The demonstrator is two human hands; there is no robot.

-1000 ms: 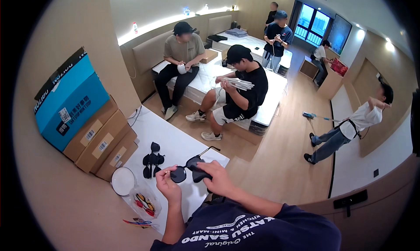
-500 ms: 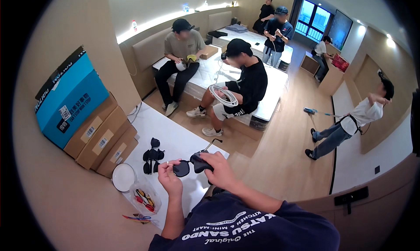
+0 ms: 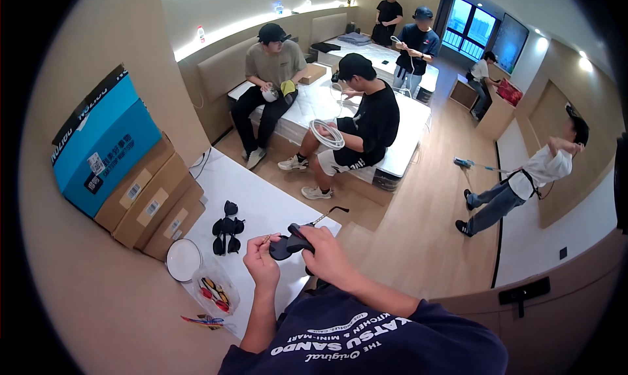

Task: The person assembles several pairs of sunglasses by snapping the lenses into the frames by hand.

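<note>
Above the white table (image 3: 288,210) I hold a pair of dark sunglasses (image 3: 279,248) in front of me. My left hand (image 3: 261,262) is closed, pinching the sunglasses at their left end by a thin gold-coloured arm. My right hand (image 3: 327,254) is closed round a dark grey, cloth-like piece (image 3: 299,239), pressed against the lens area; the fingers partly hide the other lens. The other arm, with a black tip, sticks out past the right hand toward the table's far right edge. Left of my hands, several dark sunglasses (image 3: 227,227) lie on the table in a column.
A white round dish (image 3: 184,260) and a clear bag of colourful glasses (image 3: 216,291) stand along the table's left edge, near thin coloured strips (image 3: 204,321). Brown boxes (image 3: 154,208) and a blue box (image 3: 108,149) are stacked behind. People sit and stand around the beds (image 3: 314,117).
The sunglasses have tilted, and the dark piece in my right hand has shifted on the lens. My left hand has moved slightly right. Beyond, a seated person's cable coil has shifted left.
</note>
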